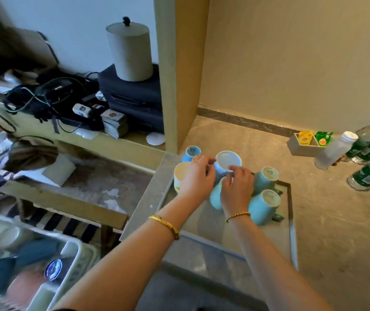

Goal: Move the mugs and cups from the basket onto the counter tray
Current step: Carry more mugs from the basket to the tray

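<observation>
Crowding at the tray's far-left corner is the risk: both hands, left and right, pinch one upturned blue mug among neighbours; a nudge could topple the cream cup at the left edge. The basket sits lower left.

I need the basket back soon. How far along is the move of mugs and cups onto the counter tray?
Well along, not finished. Done: several blue mugs stand upside down on the tray, with a cream mug at its left edge. In hand: both the left hand and right hand grip one more upturned blue mug over the tray. Left: the white basket holds more items, too blurred to identify.
</observation>
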Tool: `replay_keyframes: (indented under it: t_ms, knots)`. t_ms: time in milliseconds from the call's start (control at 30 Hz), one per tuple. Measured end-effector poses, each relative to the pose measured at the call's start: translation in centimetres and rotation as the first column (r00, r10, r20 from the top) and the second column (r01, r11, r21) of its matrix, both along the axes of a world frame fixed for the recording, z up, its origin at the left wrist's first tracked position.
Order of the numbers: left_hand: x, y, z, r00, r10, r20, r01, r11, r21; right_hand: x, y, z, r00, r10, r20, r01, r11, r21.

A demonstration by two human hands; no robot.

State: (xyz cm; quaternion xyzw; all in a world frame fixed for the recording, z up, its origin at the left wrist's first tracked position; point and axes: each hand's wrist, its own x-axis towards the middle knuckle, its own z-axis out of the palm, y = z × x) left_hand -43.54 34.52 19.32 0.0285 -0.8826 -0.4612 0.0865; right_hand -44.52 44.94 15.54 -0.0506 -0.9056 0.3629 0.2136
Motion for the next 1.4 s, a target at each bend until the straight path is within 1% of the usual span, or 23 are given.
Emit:
replay_keyframes:
  t_ms: [100, 167, 267, 333, 400, 500, 633, 767, 933, 1000, 1100, 1167, 1300, 1333, 1400]
  knots:
    - [2.3, -6.5, -0.3, 0.993, 0.111, 0.028, -0.111, 0.994, 0.008, 1.6, -6.3, -0.1, 0.989, 0.151, 0.0, -0.151, 0.988, 0.035]
    - [4.2, -11.3, -1.1, 0.98, 0.189, 0.065, -0.188, 0.982, -0.017, 3.0, -10.7, -0.7, 0.963, 0.269, -0.014, -0.267, 0.96, 0.084]
    - [7.6, -18.5, -2.4, 0.948, 0.298, 0.112, -0.295, 0.955, -0.045, 5.5, -17.5, -1.7, 0.897, 0.44, 0.034, -0.441, 0.896, 0.057]
    - [10.2, -23.0, -3.2, 0.919, 0.372, 0.133, -0.366, 0.928, -0.064, 7.4, -22.1, -2.5, 0.842, 0.533, 0.082, -0.535, 0.845, 0.011]
    - [12.7, -27.1, -4.1, 0.886, 0.436, 0.157, -0.432, 0.9, -0.064, 9.3, -26.4, -3.1, 0.789, 0.6, 0.131, -0.602, 0.798, -0.026]
    - [16.3, -32.2, -5.7, 0.841, 0.501, 0.204, -0.502, 0.863, -0.05, 12.1, -32.1, -4.1, 0.713, 0.68, 0.168, -0.688, 0.725, -0.014]
    - [20.3, -37.6, -7.7, 0.785, 0.569, 0.246, -0.577, 0.815, -0.043, 15.1, -37.4, -5.5, 0.627, 0.747, 0.222, -0.766, 0.642, 0.003]
    - [23.4, -41.5, -9.5, 0.706, 0.639, 0.305, -0.66, 0.75, -0.045, 16.8, -40.9, -7.1, 0.549, 0.792, 0.268, -0.824, 0.566, 0.015]
    - [26.2, -44.0, -11.8, 0.607, 0.675, 0.419, -0.724, 0.687, -0.058, 17.9, -43.8, -9.2, 0.439, 0.824, 0.357, -0.883, 0.47, 0.001]
    - [27.0, -45.0, -12.6, 0.564, 0.68, 0.469, -0.741, 0.668, -0.076, 17.8, -45.0, -10.1, 0.382, 0.831, 0.404, -0.907, 0.42, -0.006]
    - [27.7, -46.5, -13.8, 0.528, 0.677, 0.512, -0.753, 0.652, -0.086, 17.6, -46.9, -11.5, 0.274, 0.821, 0.501, -0.945, 0.327, -0.02]
    - [28.0, -47.2, -14.6, 0.502, 0.663, 0.556, -0.746, 0.657, -0.11, 17.5, -48.0, -12.6, 0.193, 0.796, 0.573, -0.968, 0.251, -0.021]
    - [28.1, -47.9, -17.2, 0.43, 0.554, 0.713, -0.685, 0.714, -0.141, 17.1, -50.1, -15.5, 0.029, 0.68, 0.732, -0.985, 0.145, -0.095]
    - [28.0, -48.2, -18.1, 0.403, 0.535, 0.743, -0.682, 0.716, -0.146, 17.0, -50.7, -16.5, -0.01, 0.641, 0.767, -0.987, 0.115, -0.109]
    - [27.9, -48.7, -20.1, 0.333, 0.506, 0.796, -0.71, 0.69, -0.141, 17.0, -51.9, -18.5, -0.077, 0.554, 0.829, -0.989, 0.063, -0.134]
